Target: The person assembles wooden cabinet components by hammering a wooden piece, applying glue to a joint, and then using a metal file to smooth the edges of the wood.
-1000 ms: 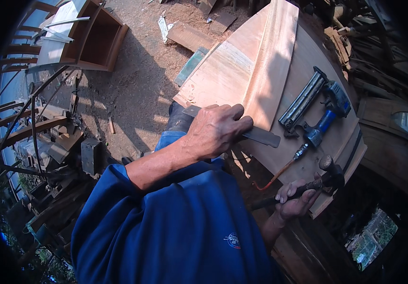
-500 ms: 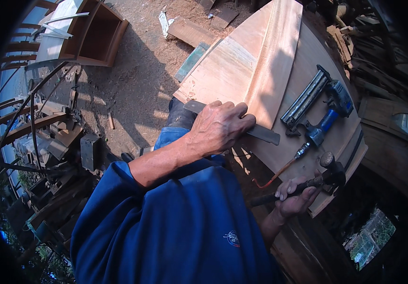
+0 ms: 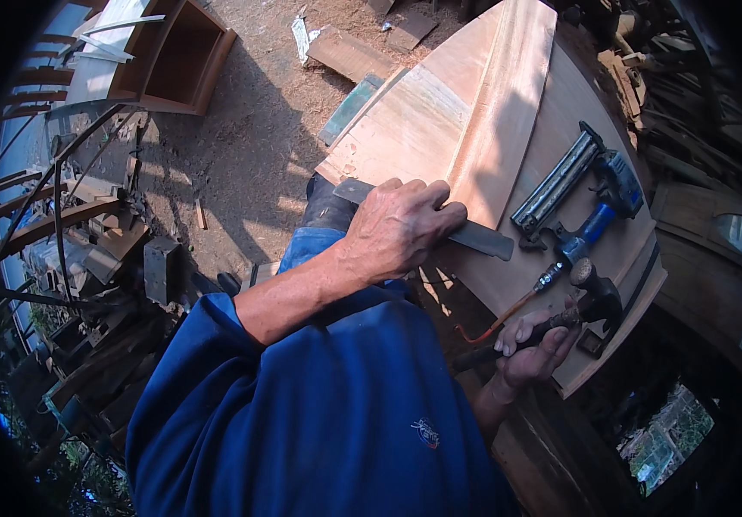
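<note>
My left hand [image 3: 401, 226] is closed around a flat, dark metal-looking bar [image 3: 485, 240]. The bar lies across the near edge of a pale wooden panel [image 3: 423, 116] and sticks out on both sides of my fist. At the lower right, my right hand [image 3: 539, 351] grips the dark handle of a hammer [image 3: 599, 297]. Its head is up over the panel's near right part, beside the hose fitting of a blue and silver nail gun [image 3: 591, 226]. That nail gun rests on the panel, and an orange hose [image 3: 509, 312] runs from its handle.
A raised wooden strip [image 3: 496, 103] runs lengthwise along the panel. An open wooden cabinet [image 3: 183, 65] stands far left. Scrap boards [image 3: 349, 56] lie on the sawdust-covered ground [image 3: 242, 129]. Piled offcuts [image 3: 99, 250] fill the left, and more wood [image 3: 690, 112] is stacked on the right.
My right hand and the hammer have shifted slightly left and the hammer head has risen toward the nail gun's fitting. My left hand keeps its hold on the bar, nearly still.
</note>
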The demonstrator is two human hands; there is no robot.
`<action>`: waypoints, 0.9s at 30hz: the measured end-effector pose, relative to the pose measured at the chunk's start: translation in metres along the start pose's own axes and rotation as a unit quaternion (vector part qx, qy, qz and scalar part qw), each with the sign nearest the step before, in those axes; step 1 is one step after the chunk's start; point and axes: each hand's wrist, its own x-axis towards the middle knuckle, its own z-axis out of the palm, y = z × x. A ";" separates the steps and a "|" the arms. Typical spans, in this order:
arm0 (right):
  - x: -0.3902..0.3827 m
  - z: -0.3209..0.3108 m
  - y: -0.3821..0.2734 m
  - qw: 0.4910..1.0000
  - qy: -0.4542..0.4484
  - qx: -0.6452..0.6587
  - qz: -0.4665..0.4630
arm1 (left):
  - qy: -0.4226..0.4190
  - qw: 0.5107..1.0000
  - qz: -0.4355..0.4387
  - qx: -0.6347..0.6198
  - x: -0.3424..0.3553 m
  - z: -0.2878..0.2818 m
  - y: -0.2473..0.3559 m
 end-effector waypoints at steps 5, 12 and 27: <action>0.001 0.008 0.012 0.990 -0.093 -0.084 0.069 | -0.011 1.000 -0.007 0.012 0.002 0.002 0.000; -0.002 0.008 0.022 0.989 -0.083 -0.106 0.065 | -0.018 0.999 -0.023 0.029 0.003 0.007 -0.006; 0.003 -0.005 0.009 0.999 0.028 0.028 -0.012 | -0.038 0.999 -0.006 0.019 0.005 -0.006 -0.007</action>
